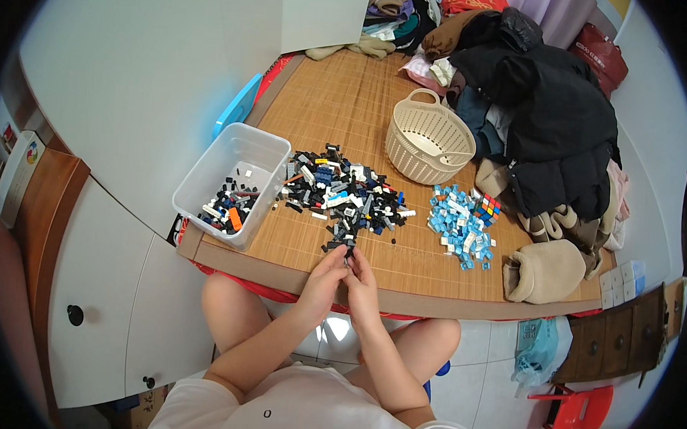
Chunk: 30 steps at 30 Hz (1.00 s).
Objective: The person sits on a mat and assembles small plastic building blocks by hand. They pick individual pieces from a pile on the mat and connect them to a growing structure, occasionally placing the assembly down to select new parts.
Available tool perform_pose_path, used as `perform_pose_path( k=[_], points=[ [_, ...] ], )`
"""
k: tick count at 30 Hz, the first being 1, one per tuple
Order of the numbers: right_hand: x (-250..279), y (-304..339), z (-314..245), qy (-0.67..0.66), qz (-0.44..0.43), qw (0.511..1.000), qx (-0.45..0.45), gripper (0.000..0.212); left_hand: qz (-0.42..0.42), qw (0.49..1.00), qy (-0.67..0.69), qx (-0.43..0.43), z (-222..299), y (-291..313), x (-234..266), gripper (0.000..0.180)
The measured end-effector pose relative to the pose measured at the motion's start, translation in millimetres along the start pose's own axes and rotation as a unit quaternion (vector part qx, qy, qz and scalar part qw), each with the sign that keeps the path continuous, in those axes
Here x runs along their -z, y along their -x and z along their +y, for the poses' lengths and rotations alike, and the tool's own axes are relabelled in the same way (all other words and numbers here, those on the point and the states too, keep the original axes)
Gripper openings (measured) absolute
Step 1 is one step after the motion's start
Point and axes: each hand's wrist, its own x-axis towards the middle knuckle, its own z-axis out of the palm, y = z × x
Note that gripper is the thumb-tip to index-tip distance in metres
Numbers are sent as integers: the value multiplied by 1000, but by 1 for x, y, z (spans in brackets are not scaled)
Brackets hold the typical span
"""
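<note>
My left hand (322, 287) and my right hand (363, 290) meet at the table's near edge, fingers closed and thumbs together. Between the fingertips is a small dark building brick (349, 253), mostly covered by the fingers. Just beyond them spreads a loose pile of building bricks (344, 190), mainly black, grey and white with some blue. To its right lies a heap of light blue and white pieces (459, 227), with a colourful puzzle cube (487, 210) at its edge.
A clear plastic bin (269, 161) with bricks inside stands at the left, a blue lid (239, 105) behind it. A beige basket (408, 144) stands farther back. Dark clothes (550, 124) and a beige fleece item (548, 271) lie at the right. A red chair (580, 413) is on the floor.
</note>
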Motion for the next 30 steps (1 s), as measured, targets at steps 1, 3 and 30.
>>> perform_pose_path(
  k=[1,3,30],
  points=[
    [0,0,2,-3,0,1000,-1,54,3,1000,0,-2,0,0,-2,54],
    [0,-1,3,-10,0,1000,-3,54,16,1000,0,-1,2,2,-6,54],
    [-7,9,-8,-34,24,999,28,52,19,999,-24,-13,-3,-1,-6,54]
  ],
)
